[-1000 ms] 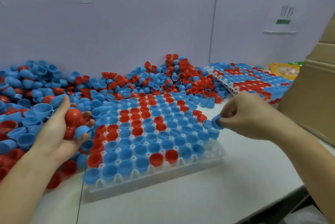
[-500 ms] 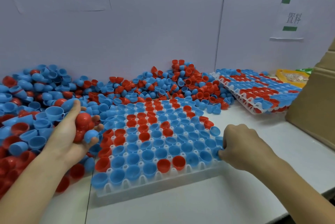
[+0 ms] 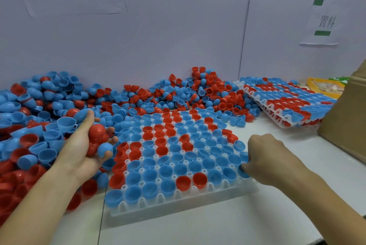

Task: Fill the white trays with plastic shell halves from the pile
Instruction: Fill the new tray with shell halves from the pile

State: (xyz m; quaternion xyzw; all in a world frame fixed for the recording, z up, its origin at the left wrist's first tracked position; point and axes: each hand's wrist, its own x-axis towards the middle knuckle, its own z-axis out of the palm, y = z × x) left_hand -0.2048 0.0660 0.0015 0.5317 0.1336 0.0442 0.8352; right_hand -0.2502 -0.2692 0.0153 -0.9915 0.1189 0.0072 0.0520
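Note:
A white tray (image 3: 178, 208) lies in front of me, its cups nearly all holding blue and red shell halves. My right hand (image 3: 267, 157) is at the tray's right edge, fingers curled, pinching a blue shell half (image 3: 243, 172) down at a cup in the front right corner. My left hand (image 3: 79, 145) hovers palm up at the tray's left side and grips several shell halves (image 3: 98, 138), red and blue. A big pile of loose shell halves (image 3: 39, 117) covers the table to the left and along the wall.
Stacked filled trays (image 3: 285, 104) lie tilted at the back right. A brown cardboard box (image 3: 346, 117) stands at the right edge, a yellow packet (image 3: 324, 86) behind it. White partition walls with paper labels close the back. The bench's front edge runs below the tray.
My right hand came down from above the tray's right side to its front right corner with the blue shell half. My left hand stayed with its handful. The view tilted up slightly.

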